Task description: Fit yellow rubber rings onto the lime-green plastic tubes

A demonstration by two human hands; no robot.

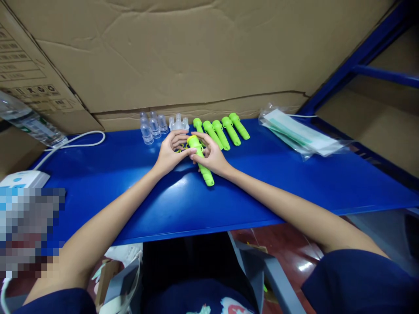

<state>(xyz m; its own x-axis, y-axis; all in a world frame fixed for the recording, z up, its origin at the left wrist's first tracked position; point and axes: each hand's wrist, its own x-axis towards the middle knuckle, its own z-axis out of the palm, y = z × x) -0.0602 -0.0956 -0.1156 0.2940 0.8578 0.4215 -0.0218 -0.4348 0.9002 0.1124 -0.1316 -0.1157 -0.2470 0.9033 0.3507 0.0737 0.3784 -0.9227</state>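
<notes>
A lime-green plastic flashlight (pixel 205 172) with a ribbed handle is between my two hands, its wide head pointing away from me and its tail towards me. A yellow ring shows at its head. My right hand (pixel 214 158) is wrapped round the body. My left hand (pixel 170 152) has its thumb and fingers closed at the head end. Something small and yellow (pixel 180 150) shows by the left fingers, partly hidden. Several matching green flashlights (pixel 229 130) lie in a row just beyond my right hand. Beyond my left hand stand several clear plastic caps (pixel 153 125).
A clear plastic bag with white and green sheets (pixel 294 131) lies at the right. On the left are a water bottle (pixel 29 120), a white cable (pixel 88 133) and a power strip (pixel 28 179). Cardboard (pixel 196 56) walls the back of the blue table (pixel 157 209).
</notes>
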